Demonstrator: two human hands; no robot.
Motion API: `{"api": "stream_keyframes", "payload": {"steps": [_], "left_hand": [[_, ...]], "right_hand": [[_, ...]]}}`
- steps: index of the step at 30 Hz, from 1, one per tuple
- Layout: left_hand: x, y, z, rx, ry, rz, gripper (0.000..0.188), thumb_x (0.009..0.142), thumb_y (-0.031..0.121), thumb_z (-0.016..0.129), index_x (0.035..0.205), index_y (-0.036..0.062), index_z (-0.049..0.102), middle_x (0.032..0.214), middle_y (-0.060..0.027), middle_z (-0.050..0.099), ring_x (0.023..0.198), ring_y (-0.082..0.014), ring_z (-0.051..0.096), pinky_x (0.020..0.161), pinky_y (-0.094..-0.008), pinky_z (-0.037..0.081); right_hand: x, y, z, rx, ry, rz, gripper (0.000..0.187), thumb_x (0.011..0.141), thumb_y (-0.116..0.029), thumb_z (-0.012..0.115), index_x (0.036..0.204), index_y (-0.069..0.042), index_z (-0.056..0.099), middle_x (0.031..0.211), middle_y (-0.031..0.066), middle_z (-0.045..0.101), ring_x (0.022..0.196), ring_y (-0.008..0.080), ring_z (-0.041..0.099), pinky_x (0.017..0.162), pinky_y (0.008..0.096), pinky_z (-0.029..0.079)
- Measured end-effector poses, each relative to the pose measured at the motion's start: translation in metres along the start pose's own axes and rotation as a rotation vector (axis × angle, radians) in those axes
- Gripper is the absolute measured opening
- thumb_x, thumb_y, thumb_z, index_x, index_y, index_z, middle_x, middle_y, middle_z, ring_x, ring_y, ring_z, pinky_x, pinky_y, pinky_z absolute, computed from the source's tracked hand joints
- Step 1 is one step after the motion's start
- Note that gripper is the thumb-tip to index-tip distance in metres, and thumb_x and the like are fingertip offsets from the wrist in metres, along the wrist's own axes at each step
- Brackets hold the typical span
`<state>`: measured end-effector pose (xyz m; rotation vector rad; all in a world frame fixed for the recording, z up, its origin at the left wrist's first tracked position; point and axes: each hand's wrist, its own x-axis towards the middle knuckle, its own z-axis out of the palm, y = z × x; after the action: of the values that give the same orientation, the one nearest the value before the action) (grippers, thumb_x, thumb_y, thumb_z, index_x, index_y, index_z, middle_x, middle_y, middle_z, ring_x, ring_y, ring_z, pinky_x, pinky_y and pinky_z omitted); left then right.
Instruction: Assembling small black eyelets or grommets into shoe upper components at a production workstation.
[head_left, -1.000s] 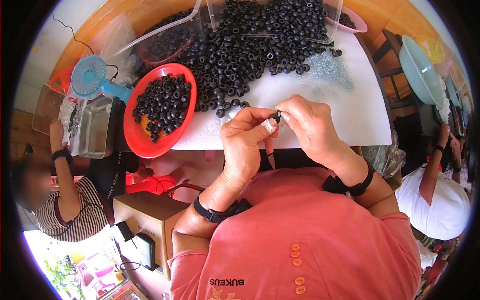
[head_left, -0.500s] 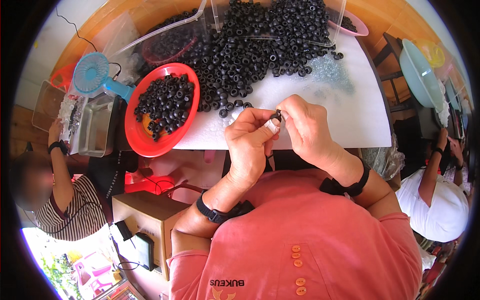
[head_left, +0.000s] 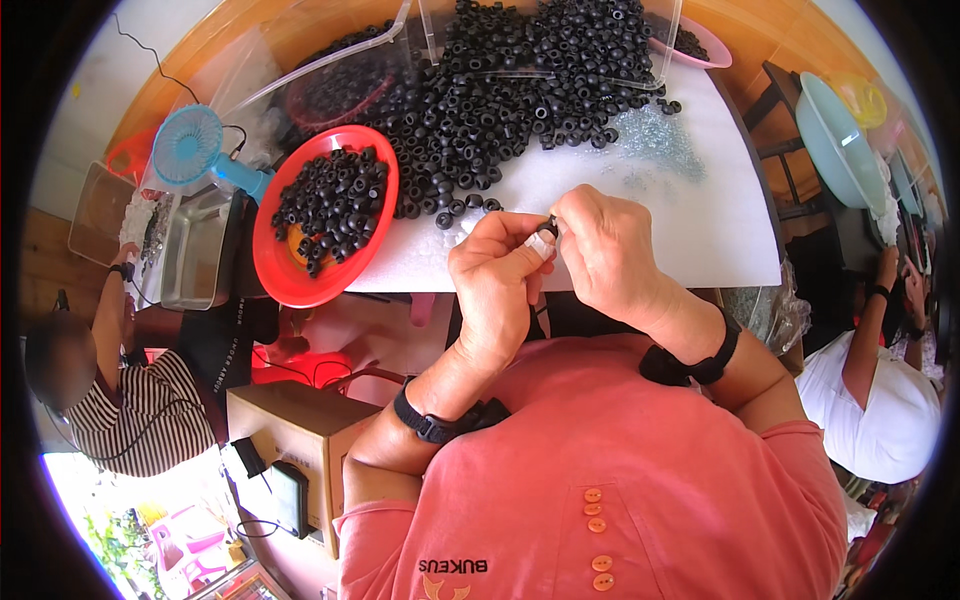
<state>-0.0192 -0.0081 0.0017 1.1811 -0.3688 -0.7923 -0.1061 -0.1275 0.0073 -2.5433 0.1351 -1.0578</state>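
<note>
Above the table's near edge, my left hand (head_left: 497, 270) pinches a small black ring-shaped part (head_left: 547, 229) between thumb and forefinger. White tape wraps the thumb tip. My right hand (head_left: 607, 250) is closed against that same part, its thumb and forefinger pressed together at the part's rim; whatever sits between those fingertips is too small to make out. A large heap of similar black hollow parts (head_left: 490, 120) spreads over the white tabletop (head_left: 700, 230) beyond my hands. More of them fill a red bowl (head_left: 264, 262) to the left.
Small clear beads (head_left: 655, 145) lie right of the heap. A clear plastic bin (head_left: 418, 70) and a pink bowl (head_left: 712, 50) stand at the back. Left are a blue fan (head_left: 190, 145), a metal tray (head_left: 195, 280) and a person in stripes (head_left: 150, 425). Another person in white (head_left: 865, 410) works at right.
My right hand has shifted slightly left, its fingertips closer over the black part. The left hand keeps its pinch. The person at left has moved a little.
</note>
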Motion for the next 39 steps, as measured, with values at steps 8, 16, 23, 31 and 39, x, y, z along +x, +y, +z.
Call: {"api": "stream_keyframes", "payload": {"steps": [8,16,23,31,39], "left_hand": [[0.004,0.0,-0.007,-0.127,-0.06,-0.003,0.008,0.089,-0.002,0.062,0.096,-0.0058,0.063,0.082,-0.0095,0.066,0.068,-0.0134,0.061,0.049,-0.0241,0.048],[0.003,0.0,-0.003,-0.199,0.007,0.004,0.009,0.089,-0.004,0.059,0.097,-0.007,0.063,0.089,-0.012,0.068,0.074,-0.0151,0.064,0.069,-0.0256,0.053],[0.002,0.001,0.003,-0.056,0.017,0.04,0.009,0.089,0.001,0.06,0.094,-0.0056,0.065,0.084,-0.0112,0.068,0.076,-0.0158,0.064,0.07,-0.0261,0.052],[0.006,0.006,-0.005,-0.04,-0.113,-0.068,0.017,0.092,0.01,0.062,0.095,-0.0058,0.066,0.082,-0.0102,0.067,0.07,-0.0152,0.063,0.062,-0.0279,0.052],[0.01,0.008,-0.011,-0.143,-0.138,-0.093,0.011,0.09,0.004,0.062,0.095,-0.006,0.064,0.087,-0.0127,0.067,0.069,-0.0168,0.063,0.057,-0.0289,0.051]], "right_hand": [[-0.005,-0.006,0.001,0.09,0.024,0.017,0.014,0.077,-0.002,0.062,0.086,-0.004,0.051,0.072,0.0116,0.055,0.058,0.0312,0.056,0.051,0.0417,0.043],[-0.006,-0.018,0.003,0.116,0.036,0.089,0.025,0.069,-0.003,0.068,0.089,-0.005,0.053,0.075,0.0092,0.055,0.059,0.0295,0.056,0.052,0.0403,0.044],[-0.006,-0.003,0.022,0.027,0.171,0.045,0.026,0.066,-0.004,0.071,0.083,-0.007,0.051,0.071,0.008,0.054,0.056,0.0275,0.055,0.05,0.0393,0.043],[-0.003,0.004,0.018,0.139,0.113,0.007,0.022,0.073,-0.003,0.071,0.084,-0.007,0.052,0.069,0.0079,0.058,0.056,0.0283,0.059,0.049,0.0374,0.046],[-0.008,-0.005,0.008,0.586,-0.017,0.295,0.021,0.081,-0.002,0.072,0.097,-0.004,0.057,0.075,0.0073,0.066,0.06,0.0164,0.066,0.051,0.0295,0.049]]}}
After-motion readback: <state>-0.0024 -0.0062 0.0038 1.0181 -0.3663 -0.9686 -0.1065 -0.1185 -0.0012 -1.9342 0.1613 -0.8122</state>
